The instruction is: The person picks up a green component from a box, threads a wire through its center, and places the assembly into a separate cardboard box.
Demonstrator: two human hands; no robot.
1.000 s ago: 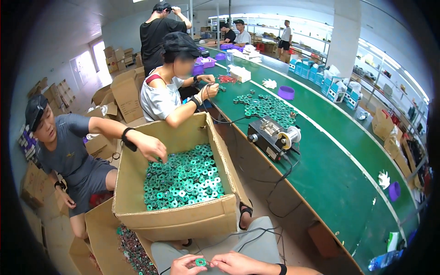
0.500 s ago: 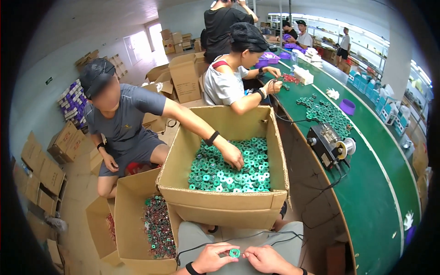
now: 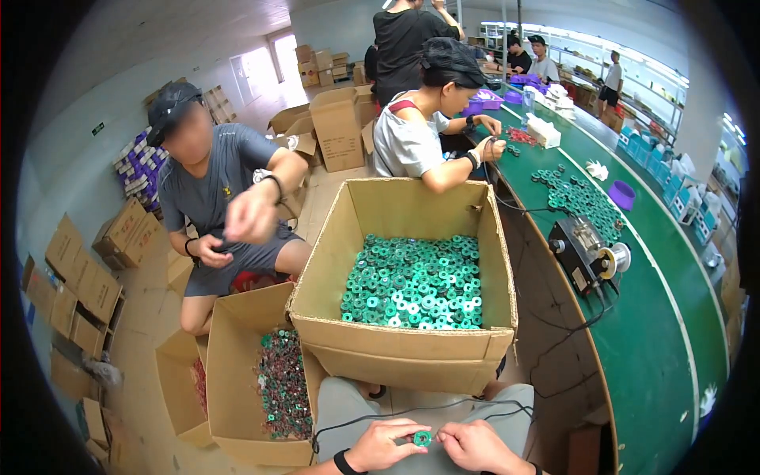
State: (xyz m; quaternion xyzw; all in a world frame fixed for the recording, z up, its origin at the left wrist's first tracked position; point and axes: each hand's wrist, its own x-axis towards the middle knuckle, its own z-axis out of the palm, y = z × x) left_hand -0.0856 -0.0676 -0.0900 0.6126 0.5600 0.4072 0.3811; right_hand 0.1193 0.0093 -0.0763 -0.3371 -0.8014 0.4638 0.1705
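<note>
Above my lap, my left hand (image 3: 381, 447) pinches a small green ring (image 3: 422, 438) between thumb and fingertips. My right hand (image 3: 477, 448) is closed just to the right of the ring, its thumb and forefinger pressed together. Something thin may run between those fingertips and the ring, but it is too small to name. A dark cord (image 3: 427, 407) lies across my legs behind the hands. Beyond my knees stands a large open cardboard box (image 3: 404, 348), with many similar green rings (image 3: 412, 281) heaped inside.
Left of the large box, a lower carton (image 3: 245, 372) holds mixed red and green pieces. A co-worker (image 3: 222, 174) sits beside it; another (image 3: 419, 127) works at the long green table (image 3: 649, 380) on the right. On that table stands a black device with a white spool (image 3: 614, 260).
The seated co-worker's hand has left the rings in the large box and is raised, blurred, before the chest. My hands keep their hold; the whole view has shifted slightly.
</note>
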